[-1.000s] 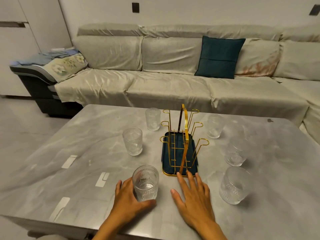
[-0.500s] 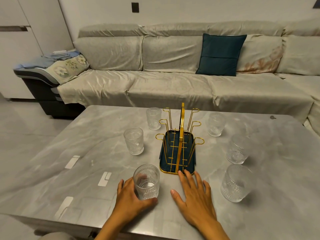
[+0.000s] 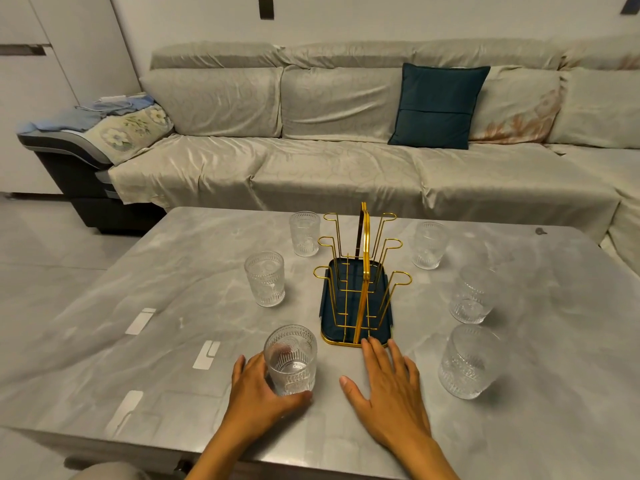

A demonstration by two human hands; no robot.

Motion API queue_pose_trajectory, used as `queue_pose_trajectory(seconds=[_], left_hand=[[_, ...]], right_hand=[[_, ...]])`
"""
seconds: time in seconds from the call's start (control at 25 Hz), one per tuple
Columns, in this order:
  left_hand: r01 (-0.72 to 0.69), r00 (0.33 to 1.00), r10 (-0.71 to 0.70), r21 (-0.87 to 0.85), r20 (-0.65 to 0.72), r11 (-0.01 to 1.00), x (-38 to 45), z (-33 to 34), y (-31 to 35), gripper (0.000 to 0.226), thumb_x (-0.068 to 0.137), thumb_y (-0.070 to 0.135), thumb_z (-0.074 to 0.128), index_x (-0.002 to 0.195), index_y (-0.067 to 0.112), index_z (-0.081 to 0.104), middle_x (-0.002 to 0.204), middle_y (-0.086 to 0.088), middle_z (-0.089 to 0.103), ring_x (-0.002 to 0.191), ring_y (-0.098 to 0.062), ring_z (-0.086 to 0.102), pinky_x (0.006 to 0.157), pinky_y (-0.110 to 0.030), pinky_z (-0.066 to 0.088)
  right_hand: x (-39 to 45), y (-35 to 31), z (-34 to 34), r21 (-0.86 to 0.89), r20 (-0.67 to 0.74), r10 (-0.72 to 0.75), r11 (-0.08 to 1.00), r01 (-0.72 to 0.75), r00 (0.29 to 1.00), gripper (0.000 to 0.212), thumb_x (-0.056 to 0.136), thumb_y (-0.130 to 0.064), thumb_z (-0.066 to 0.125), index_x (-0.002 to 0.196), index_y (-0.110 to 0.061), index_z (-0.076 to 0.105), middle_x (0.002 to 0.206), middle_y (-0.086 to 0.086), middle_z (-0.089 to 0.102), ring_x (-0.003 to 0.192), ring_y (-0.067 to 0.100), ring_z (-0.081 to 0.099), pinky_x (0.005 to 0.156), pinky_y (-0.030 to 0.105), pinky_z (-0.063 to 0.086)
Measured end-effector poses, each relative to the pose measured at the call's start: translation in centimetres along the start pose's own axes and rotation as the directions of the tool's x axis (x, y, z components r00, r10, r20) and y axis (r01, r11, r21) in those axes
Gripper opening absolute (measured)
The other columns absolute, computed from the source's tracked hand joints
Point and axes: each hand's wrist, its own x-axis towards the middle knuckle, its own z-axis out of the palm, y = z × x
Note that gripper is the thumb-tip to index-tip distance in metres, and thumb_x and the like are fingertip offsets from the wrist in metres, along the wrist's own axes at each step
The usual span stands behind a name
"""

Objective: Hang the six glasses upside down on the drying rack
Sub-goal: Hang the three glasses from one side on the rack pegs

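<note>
A gold wire drying rack (image 3: 364, 271) on a dark blue tray stands mid-table, its hooks bare. Several clear ribbed glasses stand upright around it: three on its left, three on its right. My left hand (image 3: 258, 393) curls around the base of the near-left glass (image 3: 291, 358), thumb in front and fingers behind. The middle-left glass (image 3: 265, 278) and far-left glass (image 3: 304, 233) stand alone. My right hand (image 3: 388, 389) lies flat on the table with fingers spread, its tips at the tray's front rim. The near-right glass (image 3: 467, 362) stands just right of that hand.
The grey marble-look table (image 3: 173, 323) has its front edge just under my wrists. White tape marks (image 3: 206, 355) lie on its left part. A covered sofa (image 3: 329, 161) with a teal cushion (image 3: 438, 105) runs behind the table.
The view has shifted slightly, so the rack looks more head-on. Both hands stay where they were: the left around the near-left glass, the right flat before the rack.
</note>
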Motion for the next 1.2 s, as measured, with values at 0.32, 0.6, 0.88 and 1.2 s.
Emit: queue_pose_trajectory(seconds=[0.32, 0.6, 0.88, 1.2], left_hand=[[-0.224, 0.965, 0.183, -0.232, -0.189, 0.947, 3.5, -8.5, 8.4, 0.072, 0.055, 0.052, 0.089, 0.118, 0.038, 0.056, 0.106, 0.007, 0.07, 0.087, -0.011, 0.071, 0.065, -0.022, 0.059], [-0.274, 0.94, 0.276, 0.039, -0.199, 0.961, 7.8, -11.7, 14.4, 0.067, 0.059, 0.075, 0.075, 0.114, 0.04, 0.058, 0.097, 0.007, 0.063, 0.075, -0.01, 0.065, 0.057, -0.021, 0.05], [-0.308, 0.936, 0.334, 0.203, -0.113, 0.93, 9.6, -7.1, 14.8, 0.067, 0.059, 0.054, 0.086, 0.115, 0.03, 0.057, 0.099, 0.003, 0.062, 0.083, -0.011, 0.062, 0.068, -0.031, 0.057], [-0.27, 0.959, 0.283, 0.271, -0.009, 0.924, 10.7, -3.4, 12.8, 0.07, 0.06, 0.043, 0.09, 0.121, 0.023, 0.06, 0.115, -0.006, 0.066, 0.101, -0.022, 0.059, 0.08, -0.042, 0.06]], right_hand=[[0.2, -0.1, 0.1, -0.021, 0.017, 0.006, 1.0, -0.005, 1.0, 0.083, 0.078, -0.077, 0.0, 0.147, -0.032, -0.008, 0.159, -0.006, -0.003, 0.141, 0.018, -0.018, 0.115, 0.042, -0.006], [0.0, -0.1, 0.0, -0.008, 0.002, 0.017, 1.0, -0.017, 1.0, 0.083, 0.079, -0.076, 0.003, 0.148, -0.031, -0.006, 0.159, -0.005, -0.002, 0.142, 0.019, -0.016, 0.115, 0.042, -0.005], [0.4, -0.2, -0.2, -0.037, 0.04, 0.02, 0.999, -0.019, 0.999, 0.083, 0.079, -0.077, 0.003, 0.147, -0.032, -0.009, 0.159, -0.006, -0.006, 0.141, 0.02, -0.018, 0.111, 0.041, -0.01], [0.7, -0.4, -0.2, -0.086, 0.103, 0.04, 0.996, -0.032, 0.994, 0.088, 0.071, -0.078, -0.008, 0.145, -0.031, -0.016, 0.158, -0.003, -0.014, 0.139, 0.023, -0.023, 0.111, 0.045, -0.012]])
